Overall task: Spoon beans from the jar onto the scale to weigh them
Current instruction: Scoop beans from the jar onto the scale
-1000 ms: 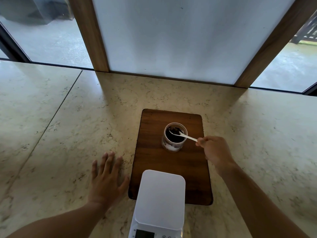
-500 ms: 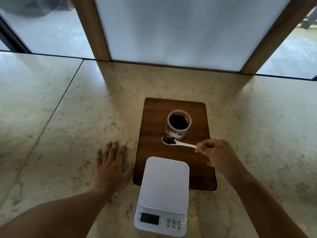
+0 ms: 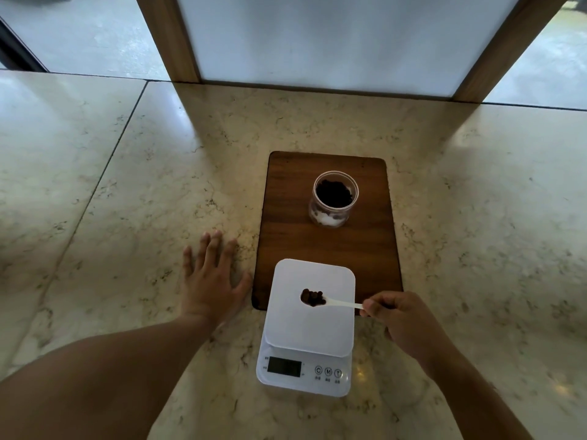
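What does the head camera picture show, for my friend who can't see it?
A right hand holds a white spoon heaped with dark beans over a white scale. The open jar stands behind on a wooden board, and the left hand lies flat on the counter.

Polished stone worktop (image 3: 95, 173), cream and veined like marble, glossy enough to throw back window glare, cut by thin dark seams. Dark wooden board (image 3: 324, 239), smooth, satin rather than shiny, grain running lengthwise. Clear jar (image 3: 333, 201), glass or plastic not distinguishable, with dark matt beans (image 3: 333, 193) inside and something white and grainy at the bottom. White plastic scale (image 3: 309, 315), smooth matt platform, dark glassy display, printed round buttons. Thin white plastic spoon (image 3: 340, 302), faintly shiny, heaped with dark brown beans. Frosted translucent panel (image 3: 333, 36) behind, framed in smooth brown wood (image 3: 168, 36).
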The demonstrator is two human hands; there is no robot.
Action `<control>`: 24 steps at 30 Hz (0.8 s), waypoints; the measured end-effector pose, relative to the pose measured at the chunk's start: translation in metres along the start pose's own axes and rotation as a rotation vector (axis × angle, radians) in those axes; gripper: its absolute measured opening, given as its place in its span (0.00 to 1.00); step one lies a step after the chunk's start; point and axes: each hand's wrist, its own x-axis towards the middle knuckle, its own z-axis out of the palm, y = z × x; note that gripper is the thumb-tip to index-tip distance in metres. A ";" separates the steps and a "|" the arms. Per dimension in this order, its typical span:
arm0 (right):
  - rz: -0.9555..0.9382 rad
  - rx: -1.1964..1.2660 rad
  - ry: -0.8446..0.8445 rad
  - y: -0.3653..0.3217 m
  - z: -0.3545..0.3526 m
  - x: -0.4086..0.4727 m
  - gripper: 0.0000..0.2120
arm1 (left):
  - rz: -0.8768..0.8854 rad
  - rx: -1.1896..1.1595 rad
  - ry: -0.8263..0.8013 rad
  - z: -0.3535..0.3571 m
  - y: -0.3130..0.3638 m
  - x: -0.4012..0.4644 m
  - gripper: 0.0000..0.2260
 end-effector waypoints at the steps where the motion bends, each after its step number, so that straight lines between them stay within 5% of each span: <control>1: -0.001 0.006 0.001 0.003 0.001 -0.002 0.13 | 0.000 0.001 -0.003 0.000 0.000 0.000 0.35; 24: -0.231 0.080 0.191 0.029 0.008 -0.017 0.11 | -0.010 -0.003 -0.026 -0.006 0.004 -0.002 0.34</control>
